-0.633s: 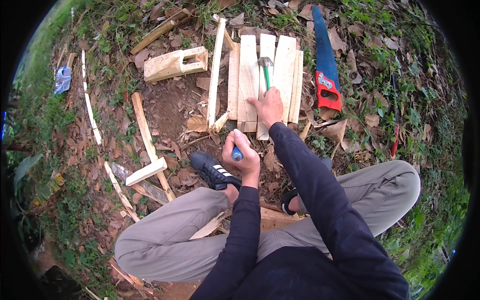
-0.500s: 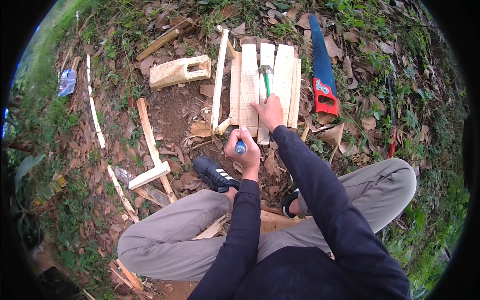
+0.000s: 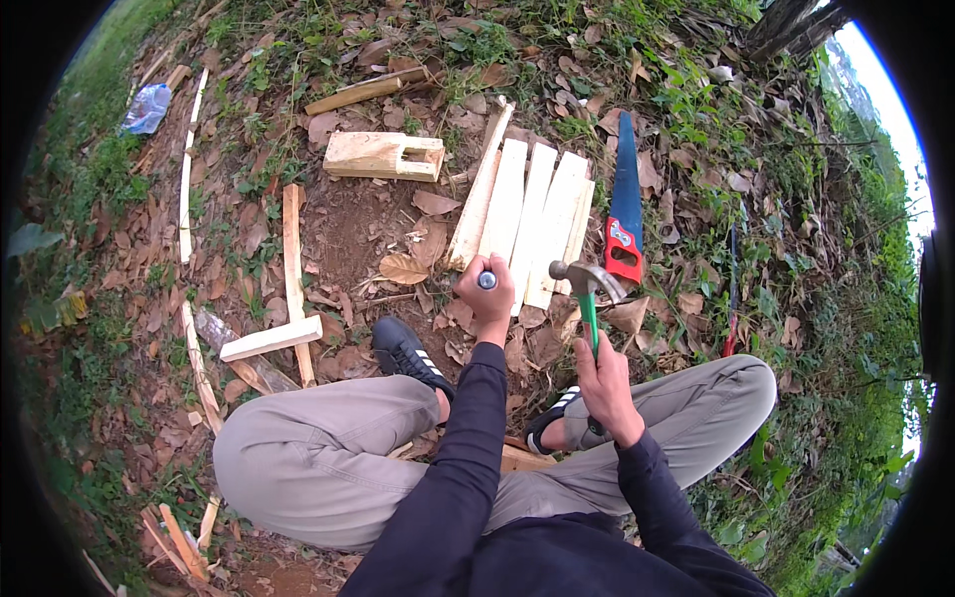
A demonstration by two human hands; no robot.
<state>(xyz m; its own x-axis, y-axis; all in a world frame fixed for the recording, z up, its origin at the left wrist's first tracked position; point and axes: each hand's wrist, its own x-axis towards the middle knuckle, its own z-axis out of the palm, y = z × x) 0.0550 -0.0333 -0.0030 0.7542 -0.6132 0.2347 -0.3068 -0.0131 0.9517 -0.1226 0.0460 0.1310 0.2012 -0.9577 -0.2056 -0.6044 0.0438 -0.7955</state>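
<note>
My left hand is closed in a fist around a small tool with a blue end, held upright at the near edge of a row of pale wooden slats lying on the ground. A green-handled claw hammer is gripped low on the handle by my right hand. Its metal head hovers just right of my left fist, above the slats' near ends. I sit on the ground with both legs bent, one black shoe pointing left.
A hand saw with a blue blade and red handle lies right of the slats. A notched wooden block sits behind them. Thin wood strips, an offcut, dry leaves and grass surround me. A crumpled plastic bottle lies far left.
My right hand has drawn back from the slats toward my knee, bringing the hammer with it. My left fist has moved forward to the slats' near edge.
</note>
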